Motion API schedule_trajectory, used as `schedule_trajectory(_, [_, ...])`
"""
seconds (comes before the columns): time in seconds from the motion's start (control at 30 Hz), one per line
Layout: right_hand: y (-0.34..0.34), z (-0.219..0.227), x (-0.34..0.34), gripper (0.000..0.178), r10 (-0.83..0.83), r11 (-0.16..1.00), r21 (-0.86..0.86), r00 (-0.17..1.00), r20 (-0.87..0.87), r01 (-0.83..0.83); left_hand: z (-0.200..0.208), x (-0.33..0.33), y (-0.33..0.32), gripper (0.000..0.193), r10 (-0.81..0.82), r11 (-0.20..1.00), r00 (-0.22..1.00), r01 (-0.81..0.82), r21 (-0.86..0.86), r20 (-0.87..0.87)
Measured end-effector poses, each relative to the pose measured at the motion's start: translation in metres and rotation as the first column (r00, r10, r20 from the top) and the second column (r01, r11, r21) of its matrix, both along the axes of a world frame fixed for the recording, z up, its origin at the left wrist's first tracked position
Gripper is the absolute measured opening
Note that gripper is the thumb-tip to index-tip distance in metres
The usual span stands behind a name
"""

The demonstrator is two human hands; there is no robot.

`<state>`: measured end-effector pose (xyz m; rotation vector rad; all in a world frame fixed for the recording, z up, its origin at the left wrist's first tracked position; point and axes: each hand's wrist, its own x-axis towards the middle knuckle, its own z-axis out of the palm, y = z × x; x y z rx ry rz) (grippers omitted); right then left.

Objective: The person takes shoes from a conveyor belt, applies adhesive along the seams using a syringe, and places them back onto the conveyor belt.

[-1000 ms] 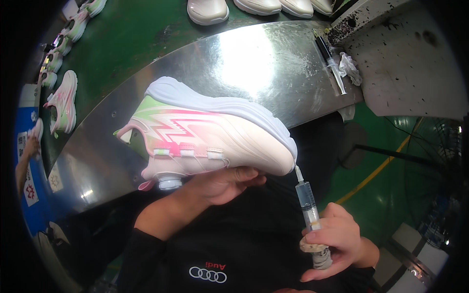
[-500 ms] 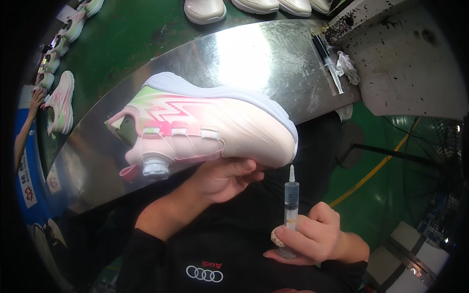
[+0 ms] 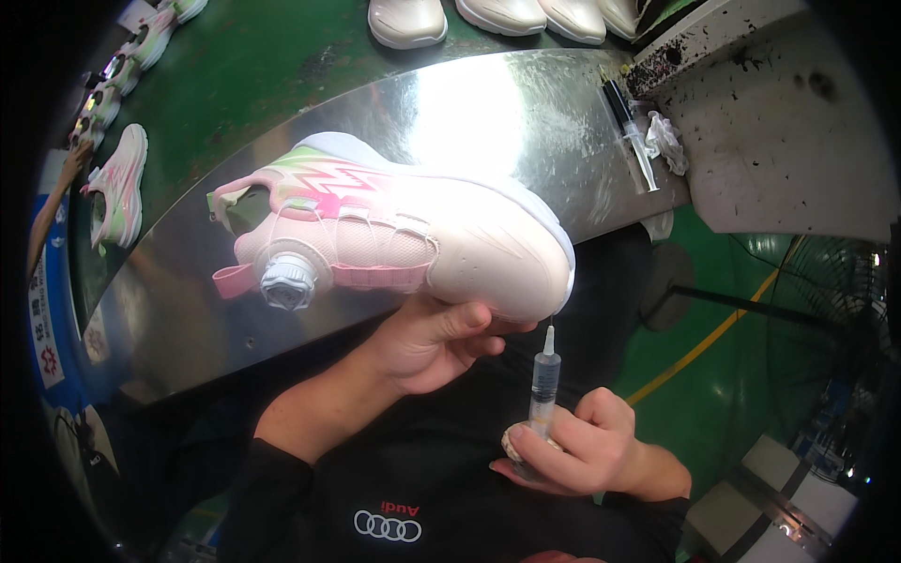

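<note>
Sneaker (image 3: 404, 225) has rolled a bit mid-frame since earlier, left hand (image 3: 436, 345) curled under its toe end (image 3: 530, 296), right hand (image 3: 587, 446) wrapped round the syringe (image 3: 544, 380). Probably light, soft upper (image 3: 493, 249); grab the firmer sole (image 3: 540, 212).

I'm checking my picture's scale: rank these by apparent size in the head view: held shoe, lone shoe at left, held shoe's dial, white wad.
1. Held shoe
2. Lone shoe, farther off, so true size is unsure
3. Dial and wad: look alike, unranked

Hands (image 3: 427, 349) hold a shoe (image 3: 488, 244) (pale pink) and syringe (image 3: 545, 379).
</note>
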<state>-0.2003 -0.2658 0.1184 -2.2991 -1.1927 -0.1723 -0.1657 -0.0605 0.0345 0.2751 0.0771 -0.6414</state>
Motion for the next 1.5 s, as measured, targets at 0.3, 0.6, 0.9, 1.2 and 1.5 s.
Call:
schedule_trajectory(0.3, [0.003,0.004,-0.004,0.032,0.057,0.998,0.013,0.998,0.004,-0.057,0.000,-0.010,0.010,0.041,0.006,1.000,0.997,-0.005,0.010,-0.074])
schedule_trajectory(0.6, [-0.011,-0.034,0.067,0.058,-0.120,0.984,0.136,0.992,0.024,0.116,0.023,-0.099,0.076,0.076,0.163,0.977,0.962,-0.126,0.170,-0.220])
schedule_trajectory(0.9, [0.033,-0.078,0.141,0.055,-0.208,0.947,0.238,0.977,-0.051,0.214,0.026,-0.040,0.113,0.079,0.405,0.697,0.904,-0.403,0.593,0.138])
schedule_trajectory(1.2, [0.037,-0.085,0.138,0.054,-0.273,0.923,0.259,0.958,-0.083,0.286,0.024,0.059,0.138,0.035,0.343,0.740,0.912,-0.410,0.534,0.225])
schedule_trajectory(1.5, [0.032,-0.087,0.135,0.055,-0.234,0.913,0.302,0.959,-0.159,0.273,0.011,-0.016,0.365,0.041,0.937,0.028,0.267,-0.699,0.715,0.224])
